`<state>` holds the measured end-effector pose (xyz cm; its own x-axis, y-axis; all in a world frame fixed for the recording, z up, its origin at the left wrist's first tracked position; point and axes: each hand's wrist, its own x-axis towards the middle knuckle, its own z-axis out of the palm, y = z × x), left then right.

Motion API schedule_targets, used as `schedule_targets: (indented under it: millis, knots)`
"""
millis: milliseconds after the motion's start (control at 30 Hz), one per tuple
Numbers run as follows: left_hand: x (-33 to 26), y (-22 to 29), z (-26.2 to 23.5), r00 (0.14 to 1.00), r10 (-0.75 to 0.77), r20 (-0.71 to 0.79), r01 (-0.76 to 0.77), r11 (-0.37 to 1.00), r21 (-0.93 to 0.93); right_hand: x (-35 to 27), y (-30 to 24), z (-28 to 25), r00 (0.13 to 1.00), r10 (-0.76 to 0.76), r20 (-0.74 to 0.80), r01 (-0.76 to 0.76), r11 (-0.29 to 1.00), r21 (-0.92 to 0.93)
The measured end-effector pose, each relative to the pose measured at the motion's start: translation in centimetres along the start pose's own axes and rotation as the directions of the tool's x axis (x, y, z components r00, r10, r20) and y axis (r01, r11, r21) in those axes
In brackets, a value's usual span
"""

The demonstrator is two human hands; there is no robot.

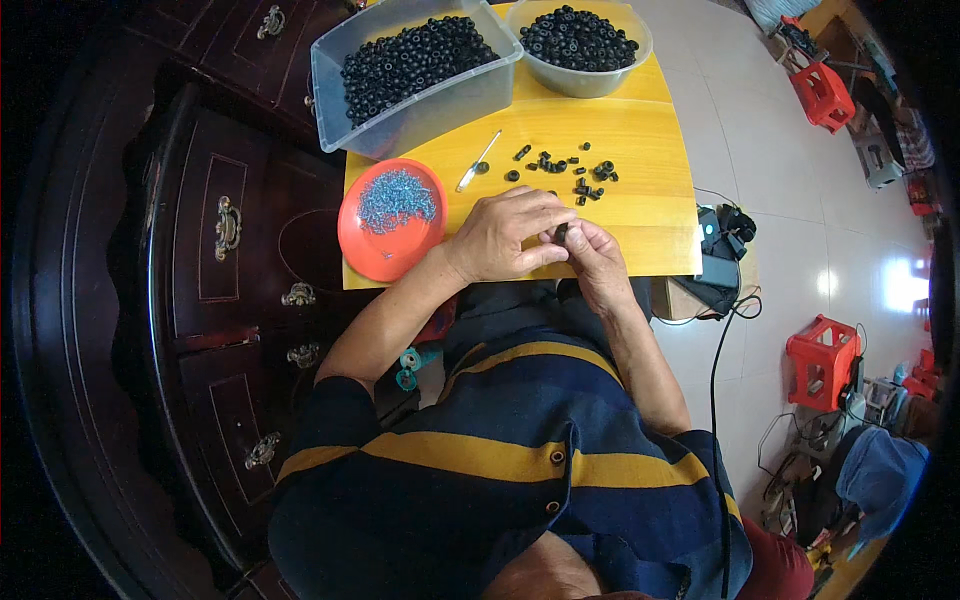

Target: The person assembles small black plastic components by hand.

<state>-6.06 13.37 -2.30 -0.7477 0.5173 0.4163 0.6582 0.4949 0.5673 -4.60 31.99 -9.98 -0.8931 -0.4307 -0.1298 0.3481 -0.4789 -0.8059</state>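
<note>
Close together near the table's front edge, my left hand [508,232] and my right hand [598,262] are both closed at the fingertips on a small black part [560,232]. Fingers cover most of that part, so its full shape is hidden. Just beyond them, several loose black cylindrical pieces [604,171] lie scattered, some standing and some on their sides. A slim pale stick-like tool [480,161] lies slantwise on the table. Left of my left hand, an orange-red plate [350,222] bears a heap of tiny bluish metallic pieces [396,200].
On the yellow table [660,220], a clear rectangular bin [430,118] and a round clear tub [580,84] hold many black ring-shaped parts. Dark wooden drawers [225,230] stand close on the left. A black cable [714,400] hangs at my right; red stools [822,362] stand on the floor.
</note>
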Motion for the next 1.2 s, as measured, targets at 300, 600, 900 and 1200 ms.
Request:
schedule_targets:
  millis: [300,600,900,1200]
  knots:
    - [-0.2,-0.4,0.1,0.996,0.077,-0.055,-0.084,0.986,-0.141,-0.2,-0.6,-0.2,0.993,0.031,0.117,-0.044,0.993,0.110]
    - [-0.5,-0.8,0.8,0.981,0.139,-0.137,-0.139,0.990,0.011,-0.3,-0.6,0.7,0.990,0.078,0.118,-0.097,0.982,0.162]
    - [-0.7,-0.8,0.7,0.973,0.199,-0.113,-0.186,0.976,0.116,-0.2,0.2,-0.1,0.987,0.106,0.123,-0.127,0.977,0.174]
    - [-0.8,-0.6,1.1,0.959,0.231,-0.161,-0.190,0.953,0.235,0.0,0.0,0.3,0.996,0.048,0.079,-0.059,0.987,0.149]
